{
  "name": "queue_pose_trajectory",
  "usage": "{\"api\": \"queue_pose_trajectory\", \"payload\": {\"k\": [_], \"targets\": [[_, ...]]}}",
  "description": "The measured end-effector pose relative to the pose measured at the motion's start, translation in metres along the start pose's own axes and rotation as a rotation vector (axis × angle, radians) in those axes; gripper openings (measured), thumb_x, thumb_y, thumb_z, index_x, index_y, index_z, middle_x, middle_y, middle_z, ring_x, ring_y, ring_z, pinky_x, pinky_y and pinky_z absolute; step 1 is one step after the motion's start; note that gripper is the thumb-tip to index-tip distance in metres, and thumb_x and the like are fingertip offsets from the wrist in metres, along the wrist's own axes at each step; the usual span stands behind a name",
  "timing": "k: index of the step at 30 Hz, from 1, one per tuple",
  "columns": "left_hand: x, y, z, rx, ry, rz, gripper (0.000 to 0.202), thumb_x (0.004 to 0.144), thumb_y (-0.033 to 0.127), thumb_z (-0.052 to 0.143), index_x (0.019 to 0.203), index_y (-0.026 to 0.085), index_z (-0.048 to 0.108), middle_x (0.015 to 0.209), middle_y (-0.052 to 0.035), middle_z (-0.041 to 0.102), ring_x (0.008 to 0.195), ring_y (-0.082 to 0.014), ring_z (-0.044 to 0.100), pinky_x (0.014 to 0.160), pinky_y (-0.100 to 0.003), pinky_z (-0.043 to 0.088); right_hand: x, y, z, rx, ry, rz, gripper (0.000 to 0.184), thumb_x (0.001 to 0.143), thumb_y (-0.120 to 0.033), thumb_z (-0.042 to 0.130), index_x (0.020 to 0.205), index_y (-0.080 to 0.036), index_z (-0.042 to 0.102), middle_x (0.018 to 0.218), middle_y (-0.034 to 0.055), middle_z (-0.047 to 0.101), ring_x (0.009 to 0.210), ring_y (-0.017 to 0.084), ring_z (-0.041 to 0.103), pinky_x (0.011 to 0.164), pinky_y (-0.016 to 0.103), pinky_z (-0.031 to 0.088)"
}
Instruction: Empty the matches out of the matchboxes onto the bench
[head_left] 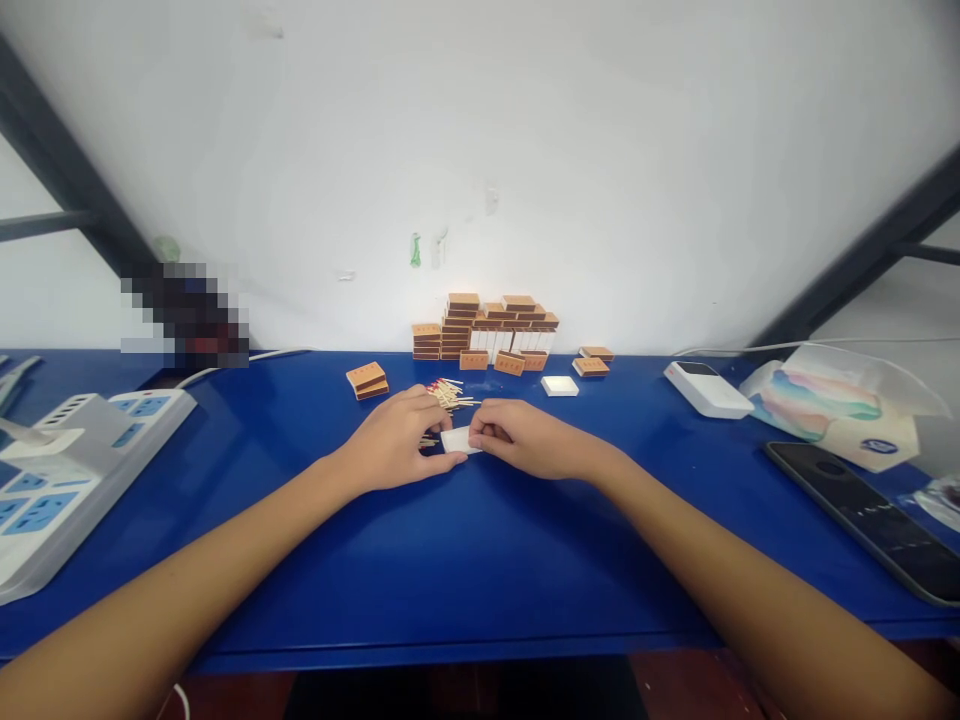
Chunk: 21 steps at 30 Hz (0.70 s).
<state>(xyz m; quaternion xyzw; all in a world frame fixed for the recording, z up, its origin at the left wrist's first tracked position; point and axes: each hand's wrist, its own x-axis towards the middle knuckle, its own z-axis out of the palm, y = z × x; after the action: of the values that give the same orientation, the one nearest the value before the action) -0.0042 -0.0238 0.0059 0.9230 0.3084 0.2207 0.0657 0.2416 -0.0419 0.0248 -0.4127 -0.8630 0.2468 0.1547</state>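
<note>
My left hand (397,440) and my right hand (525,438) meet at the middle of the blue table (480,560), both closed on a small white matchbox tray (457,440) between their fingertips. Just behind the hands lies a loose pile of matchsticks (450,393) with red heads. Another white tray (559,386) rests on the table a little to the right of the pile. A stack of brown matchboxes (487,330) stands against the white wall. Two brown matchboxes (367,380) lie left of the pile.
A white power strip (67,470) with blue sockets lies at the far left. A small white device (706,388), a tissue pack (832,415) and a dark phone (870,515) sit at the right. Two more matchboxes (594,360) lie right of the stack.
</note>
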Motion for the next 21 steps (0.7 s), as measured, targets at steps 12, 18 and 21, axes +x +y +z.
{"api": "queue_pose_trajectory", "payload": {"k": [12, 18, 21], "targets": [[-0.004, -0.002, -0.004, -0.035, 0.004, -0.012, 0.024, 0.085, 0.042, 0.080, 0.090, 0.021, 0.069, 0.086, -0.0025, 0.070, 0.082, -0.0213, 0.064, 0.070, -0.033, 0.047, 0.053, 0.015, 0.005, -0.072, 0.319, 0.084, 0.007, 0.099, -0.022, 0.068, 0.098, -0.018, 0.073, 0.081, 0.0004, 0.067, 0.075, 0.015, 0.057, 0.068, 0.028, 0.037], [-0.003, 0.012, -0.003, -0.089, -0.036, 0.016, 0.025, 0.083, 0.043, 0.081, 0.085, 0.021, 0.070, 0.079, -0.0015, 0.069, 0.078, -0.0208, 0.064, 0.071, -0.034, 0.047, 0.086, 0.012, -0.016, -0.244, 0.205, 0.166, 0.011, 0.098, -0.027, 0.074, 0.101, -0.017, 0.076, 0.091, 0.0046, 0.073, 0.080, 0.017, 0.061, 0.069, 0.028, 0.037], [-0.005, 0.022, 0.001, -0.070, -0.056, 0.044, 0.029, 0.084, 0.049, 0.082, 0.086, 0.022, 0.072, 0.079, -0.0025, 0.070, 0.080, -0.0223, 0.065, 0.072, -0.035, 0.046, 0.084, 0.015, -0.014, -0.231, 0.256, 0.107, 0.008, 0.098, -0.019, 0.070, 0.102, -0.017, 0.077, 0.091, 0.0041, 0.072, 0.083, 0.017, 0.061, 0.073, 0.028, 0.039]]}}
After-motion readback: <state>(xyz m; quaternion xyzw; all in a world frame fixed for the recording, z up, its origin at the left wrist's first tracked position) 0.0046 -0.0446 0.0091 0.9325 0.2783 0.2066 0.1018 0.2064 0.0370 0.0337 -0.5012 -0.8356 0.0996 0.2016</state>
